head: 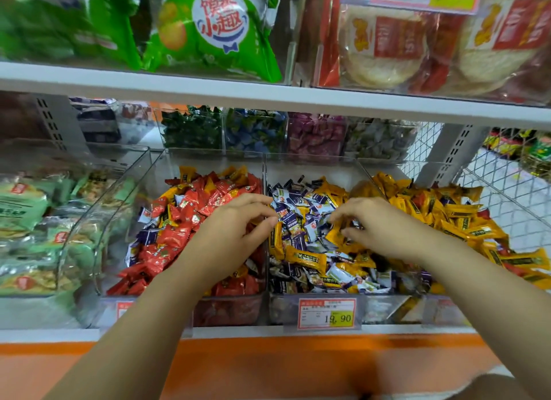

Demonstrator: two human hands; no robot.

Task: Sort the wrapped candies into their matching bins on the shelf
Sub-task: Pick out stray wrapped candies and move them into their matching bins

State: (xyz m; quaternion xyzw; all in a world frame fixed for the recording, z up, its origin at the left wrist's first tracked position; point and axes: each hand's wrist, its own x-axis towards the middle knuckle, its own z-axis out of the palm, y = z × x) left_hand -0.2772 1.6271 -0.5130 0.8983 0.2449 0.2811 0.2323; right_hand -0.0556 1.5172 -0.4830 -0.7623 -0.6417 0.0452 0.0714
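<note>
Three clear bins sit side by side on the shelf. The left bin (208,161) holds mostly red candies (179,238), with a few purple-white and yellow ones mixed in. In the middle bin (313,164), purple-white candies (298,206) are mixed with yellow candies (304,258). The right bin (384,173) is full of yellow candies (453,218) with some red among them. My left hand (235,232) hovers over the divider, its thumb and forefinger tips meeting at the top of an upright yellow candy (277,241). My right hand (378,224) reaches into the middle bin and pinches a yellow candy (335,235).
A bin of green snack packs (26,215) stands at the left. Small bins of green, blue, pink and grey sweets (256,131) line the back. A white shelf board (268,95) hangs overhead. A price tag (326,313) sits on the front rail and a wire basket (501,179) at the right.
</note>
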